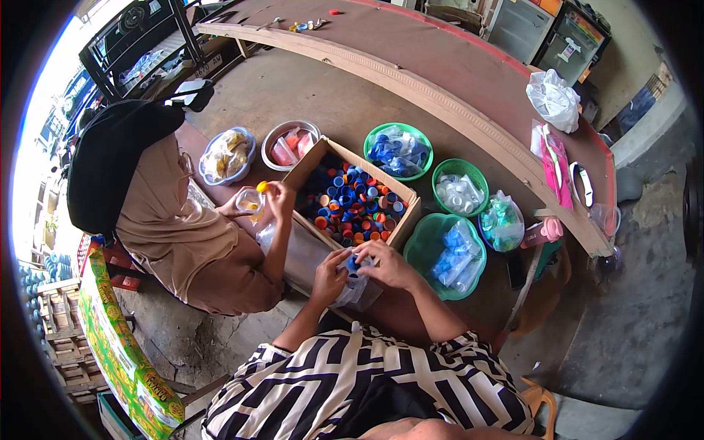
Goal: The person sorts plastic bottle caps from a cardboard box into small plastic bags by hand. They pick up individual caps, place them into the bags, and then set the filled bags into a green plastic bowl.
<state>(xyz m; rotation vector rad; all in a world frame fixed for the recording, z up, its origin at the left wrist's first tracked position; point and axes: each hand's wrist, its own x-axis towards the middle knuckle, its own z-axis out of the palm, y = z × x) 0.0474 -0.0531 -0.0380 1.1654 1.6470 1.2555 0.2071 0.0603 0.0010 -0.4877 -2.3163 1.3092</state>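
Observation:
My left hand (331,277) grips the edge of a clear plastic bag (361,292) at the near side of the cardboard box. At the bag's mouth, my right hand (386,265) has its fingers bent; a blue cap (353,262) shows between my two hands. Whether the right fingers hold it or the bag is hard to tell. The cardboard box (408,214) just beyond holds several blue, orange and red bottle caps. Right of my hands stands a light green basket (415,273) with bagged blue caps.
On the left, a co-worker (192,242) holds a yellow cap (262,187) and a small bag. Several basins surround the box, including a green basket (372,163) and a metal bowl (274,163). A wooden rail (411,82) curves behind them. A dark phone (516,270) lies at right.

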